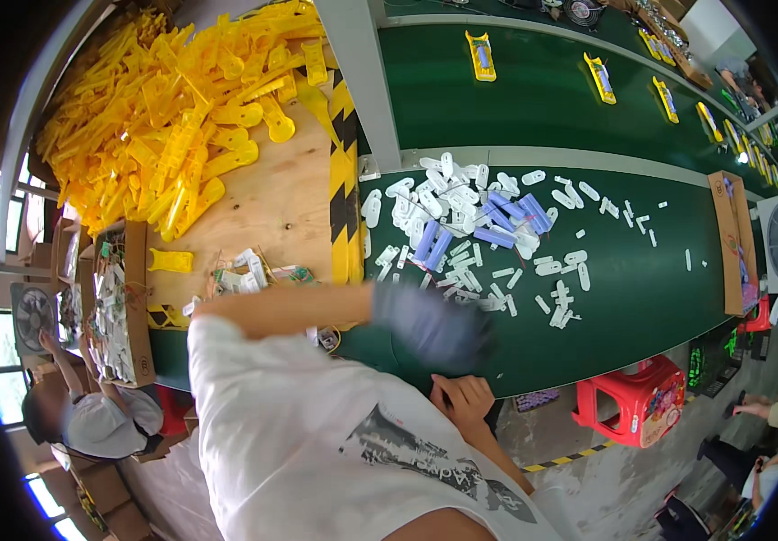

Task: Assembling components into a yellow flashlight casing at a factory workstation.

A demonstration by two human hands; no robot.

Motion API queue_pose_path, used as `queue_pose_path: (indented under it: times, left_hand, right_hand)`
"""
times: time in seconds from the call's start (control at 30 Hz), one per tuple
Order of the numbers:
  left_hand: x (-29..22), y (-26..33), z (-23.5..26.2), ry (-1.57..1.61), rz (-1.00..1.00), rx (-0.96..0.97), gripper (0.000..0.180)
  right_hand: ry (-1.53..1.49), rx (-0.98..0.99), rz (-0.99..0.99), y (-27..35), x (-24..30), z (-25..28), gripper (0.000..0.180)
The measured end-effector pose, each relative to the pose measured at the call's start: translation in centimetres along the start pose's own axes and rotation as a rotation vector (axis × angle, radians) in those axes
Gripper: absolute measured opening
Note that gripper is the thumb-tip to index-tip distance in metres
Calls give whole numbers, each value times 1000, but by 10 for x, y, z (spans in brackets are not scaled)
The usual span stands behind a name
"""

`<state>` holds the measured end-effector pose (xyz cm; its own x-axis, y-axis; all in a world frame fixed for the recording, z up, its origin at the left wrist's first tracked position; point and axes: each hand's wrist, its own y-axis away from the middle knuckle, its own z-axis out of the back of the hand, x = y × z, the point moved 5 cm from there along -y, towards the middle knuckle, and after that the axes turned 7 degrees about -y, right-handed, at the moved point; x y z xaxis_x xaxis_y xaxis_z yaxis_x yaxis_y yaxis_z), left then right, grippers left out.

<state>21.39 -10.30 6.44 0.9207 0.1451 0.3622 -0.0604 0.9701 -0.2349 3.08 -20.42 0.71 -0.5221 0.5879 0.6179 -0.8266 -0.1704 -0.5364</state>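
Here, the green desk [641,270] is stretching across the right half of the view, with a second green belt behind it carrying yellow trays [480,54] spaced out in a row. To the left, a plywood board [290,207] is bearing a big heap of yellow plastic handles [163,117], with a black-and-yellow striped edge [344,180] running between the board and the green surface. A red plastic stool [632,401] is standing on the floor below the desk's near edge, and a cardboard tray [731,239] is lying at the desk's far right.

Spread over the middle of the green desk, a pile of small white plastic pieces [447,207] is lying loose, with several blue cylinders [506,216] mixed into it.

The person's left hand [429,325], in a grey glove, is reaching across the desk's near edge, just short of the white pieces; it is blurred, so I cannot tell whether its grip is clenched or released, or whether it is grasping anything. The right hand [463,401], bare, is resting at the desk's near edge against the white shirt, fingers curled loosely, with nothing showing in its grip.

At the lower left another person is sitting by a cardboard box [118,307] of parts.
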Motion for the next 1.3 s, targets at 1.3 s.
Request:
queue_pose_path:
  times: [1.3]
  left_hand:
    - [-247,204,99,1037,1803,-1618,55]
  right_hand:
    - [-680,637,-449,14,122,-100,18]
